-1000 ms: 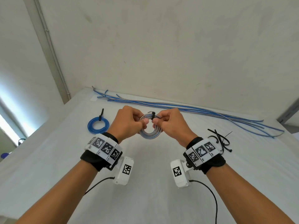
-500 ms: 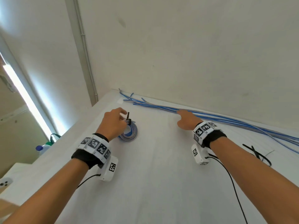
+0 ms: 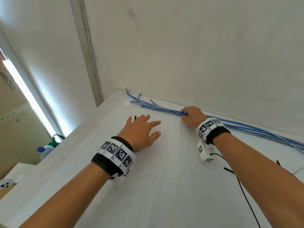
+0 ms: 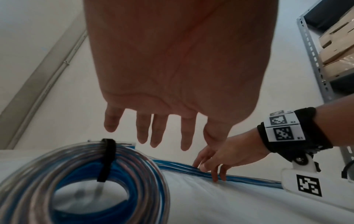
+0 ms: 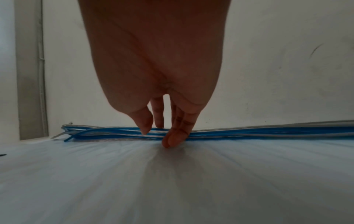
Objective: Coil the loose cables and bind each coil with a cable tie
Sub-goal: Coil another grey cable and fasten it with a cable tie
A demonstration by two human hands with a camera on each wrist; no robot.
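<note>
A tied coil (image 4: 82, 174) of clear and blue cable lies on the white table (image 3: 164, 186), bound by a black cable tie (image 4: 107, 159). My left hand (image 3: 148, 124) hovers just above it with fingers straight and spread, holding nothing. In the head view that hand hides the coil, and only a black tie end (image 3: 135, 117) sticks out. Along the wall runs a bundle of loose blue cables (image 3: 246, 129). My right hand (image 3: 185, 115) grips the bundle, thumb in front and fingers behind, as the right wrist view shows at the loose blue cables (image 5: 249, 131).
Spare black cable ties (image 3: 279, 163) peek out behind my right forearm. The wall stands right behind the loose cables. The table's left edge drops off toward a bottle (image 3: 44, 150). A metal shelf (image 4: 314, 60) with cardboard boxes stands at the right.
Both hands held the grey coil at the tie. The left hand then laid it down at the left and let go, while the right hand reached back and took hold of the loose cables.
</note>
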